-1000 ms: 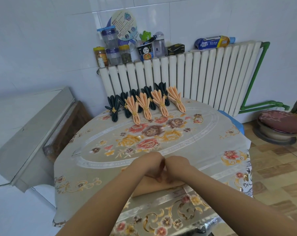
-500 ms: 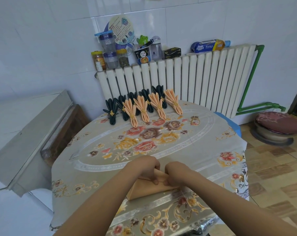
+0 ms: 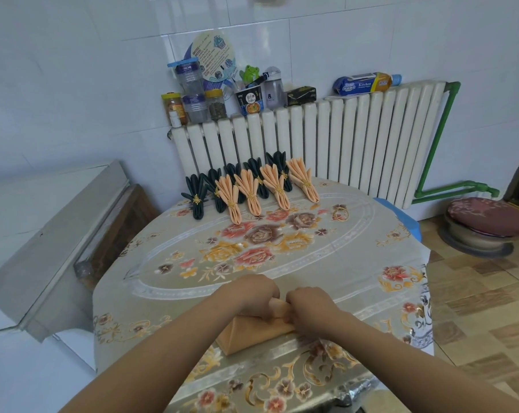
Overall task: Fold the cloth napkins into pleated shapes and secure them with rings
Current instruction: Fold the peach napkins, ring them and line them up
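Head view: left hand (image 3: 250, 296) and right hand (image 3: 308, 304), knuckles up and nearly touching, apparently pinch a raised fold of the peach cloth napkin (image 3: 252, 330) lying beneath them on the floral-clothed table (image 3: 341, 263).

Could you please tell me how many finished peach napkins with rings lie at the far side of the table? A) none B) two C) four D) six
C: four peach napkins, each with a gold ring, lie in a row in front of the dark ones, while both hands grip a fifth, unfinished napkin at the near edge.
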Available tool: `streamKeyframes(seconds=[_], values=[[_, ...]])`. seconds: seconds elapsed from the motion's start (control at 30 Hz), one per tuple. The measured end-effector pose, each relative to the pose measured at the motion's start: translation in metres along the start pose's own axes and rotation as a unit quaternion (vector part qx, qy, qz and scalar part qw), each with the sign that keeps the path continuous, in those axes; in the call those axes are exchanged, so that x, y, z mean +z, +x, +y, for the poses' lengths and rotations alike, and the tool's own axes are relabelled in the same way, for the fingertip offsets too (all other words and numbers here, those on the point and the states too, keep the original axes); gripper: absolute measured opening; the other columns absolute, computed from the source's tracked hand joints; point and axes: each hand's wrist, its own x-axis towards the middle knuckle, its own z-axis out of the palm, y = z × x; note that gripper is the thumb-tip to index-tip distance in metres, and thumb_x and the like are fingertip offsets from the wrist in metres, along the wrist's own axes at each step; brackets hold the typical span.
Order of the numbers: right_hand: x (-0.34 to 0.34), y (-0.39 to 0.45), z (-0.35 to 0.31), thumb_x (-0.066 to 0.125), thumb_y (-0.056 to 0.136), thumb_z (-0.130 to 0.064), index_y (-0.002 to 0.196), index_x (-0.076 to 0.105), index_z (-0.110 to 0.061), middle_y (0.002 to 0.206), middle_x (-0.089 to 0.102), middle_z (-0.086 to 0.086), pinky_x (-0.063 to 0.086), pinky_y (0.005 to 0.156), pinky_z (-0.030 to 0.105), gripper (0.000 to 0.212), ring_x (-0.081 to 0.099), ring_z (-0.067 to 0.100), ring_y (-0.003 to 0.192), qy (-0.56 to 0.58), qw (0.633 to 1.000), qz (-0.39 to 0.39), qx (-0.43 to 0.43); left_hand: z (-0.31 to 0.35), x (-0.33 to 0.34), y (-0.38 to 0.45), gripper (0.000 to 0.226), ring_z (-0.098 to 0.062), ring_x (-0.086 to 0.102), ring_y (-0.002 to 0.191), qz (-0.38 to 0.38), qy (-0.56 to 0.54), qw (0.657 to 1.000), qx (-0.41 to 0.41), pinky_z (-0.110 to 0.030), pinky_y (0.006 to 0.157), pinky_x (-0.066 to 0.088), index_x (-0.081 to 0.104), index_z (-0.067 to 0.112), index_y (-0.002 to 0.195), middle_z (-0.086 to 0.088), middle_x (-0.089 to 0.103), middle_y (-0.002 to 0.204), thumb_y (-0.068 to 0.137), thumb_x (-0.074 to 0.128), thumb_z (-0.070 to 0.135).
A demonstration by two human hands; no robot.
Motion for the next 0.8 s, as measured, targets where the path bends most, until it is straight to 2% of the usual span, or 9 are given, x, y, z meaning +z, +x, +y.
streamKeyframes(seconds=[0.2,0.27,0.33,0.37,0.43,0.5,0.57,0.63,0.8], values=[[0.004,0.002,-0.009,0.049,0.090,-0.020,0.102,0.054,-0.009,0.105,0.059,0.011,0.026,0.070,0.030,0.017,0.055,0.029,0.096,-0.029,0.998,0.044,-0.019,-0.006,-0.007,-0.010,0.030,-0.021,0.049,0.069,-0.013,0.031,0.998,-0.047,-0.030,0.061,0.039,0.055,0.015,0.074,0.001,0.048,0.063,0.077,0.074,0.037],[0.002,0.002,-0.008,0.063,0.081,-0.022,0.097,0.056,-0.009,0.097,0.060,0.010,0.025,0.069,0.028,0.022,0.056,0.028,0.089,-0.032,0.992,0.120,-0.025,-0.003,-0.012,-0.015,0.021,-0.019,0.050,0.068,0.039,0.082,0.994,-0.065,-0.029,0.059,0.039,0.055,0.016,0.076,0.001,0.049,0.065,0.081,0.070,0.031],[0.002,0.004,-0.006,0.084,0.054,-0.025,0.075,0.059,-0.012,0.070,0.059,0.003,0.027,0.060,0.026,0.034,0.056,0.022,0.063,-0.034,0.981,0.190,-0.028,0.002,-0.017,-0.021,0.006,-0.020,0.055,0.072,0.117,0.131,0.980,-0.094,-0.030,0.060,0.038,0.055,0.017,0.083,0.001,0.055,0.072,0.087,0.060,0.017],[0.001,0.005,-0.005,0.085,0.050,-0.026,0.066,0.058,-0.014,0.060,0.055,0.000,0.027,0.056,0.025,0.033,0.052,0.019,0.053,-0.026,0.972,0.232,-0.028,0.005,-0.017,-0.024,0.005,-0.021,0.058,0.077,0.155,0.155,0.970,-0.106,-0.031,0.063,0.037,0.056,0.016,0.088,0.000,0.060,0.079,0.089,0.055,0.011],[0.005,0.004,-0.001,0.067,0.070,-0.029,0.063,0.057,-0.015,0.057,0.052,-0.001,0.025,0.058,0.025,0.018,0.049,0.019,0.050,-0.002,0.956,0.290,-0.042,0.009,-0.008,-0.027,0.014,-0.026,0.061,0.090,0.195,0.185,0.957,-0.112,-0.034,0.074,0.036,0.056,0.010,0.102,-0.006,0.066,0.096,0.092,0.048,0.005],[0.016,0.003,0.001,0.064,0.069,-0.029,0.063,0.058,-0.016,0.058,0.054,-0.002,0.023,0.060,0.027,0.015,0.051,0.018,0.052,-0.008,0.955,0.286,-0.072,0.014,0.012,-0.031,0.018,-0.031,0.058,0.100,0.183,0.191,0.959,-0.104,-0.037,0.089,0.035,0.053,0.006,0.109,-0.011,0.065,0.107,0.096,0.041,0.007],[0.028,-0.001,-0.002,0.080,0.047,-0.025,0.062,0.058,-0.020,0.059,0.055,-0.005,0.031,0.060,0.023,0.027,0.053,0.015,0.053,-0.002,0.963,0.251,-0.096,0.017,0.036,-0.034,0.021,-0.032,0.057,0.105,0.155,0.193,0.965,-0.090,-0.040,0.096,0.032,0.050,0.005,0.112,-0.015,0.062,0.114,0.098,0.036,0.011],[0.035,-0.003,-0.001,0.083,0.037,-0.021,0.061,0.058,-0.023,0.058,0.056,-0.009,0.041,0.053,0.020,0.034,0.054,0.012,0.053,0.039,0.968,0.230,-0.097,0.017,0.050,-0.036,0.023,-0.033,0.056,0.106,0.137,0.189,0.968,-0.096,-0.040,0.100,0.030,0.049,0.005,0.115,-0.016,0.061,0.117,0.099,0.035,0.013],[0.035,-0.005,0.003,0.078,0.044,-0.023,0.059,0.059,-0.022,0.057,0.058,-0.008,0.040,0.049,0.019,0.024,0.057,0.014,0.054,0.122,0.959,0.242,-0.089,0.005,0.056,-0.048,0.030,-0.028,0.055,0.111,0.112,0.155,0.972,-0.137,-0.039,0.117,0.012,0.050,0.009,0.123,-0.010,0.062,0.118,0.098,0.039,0.019]])
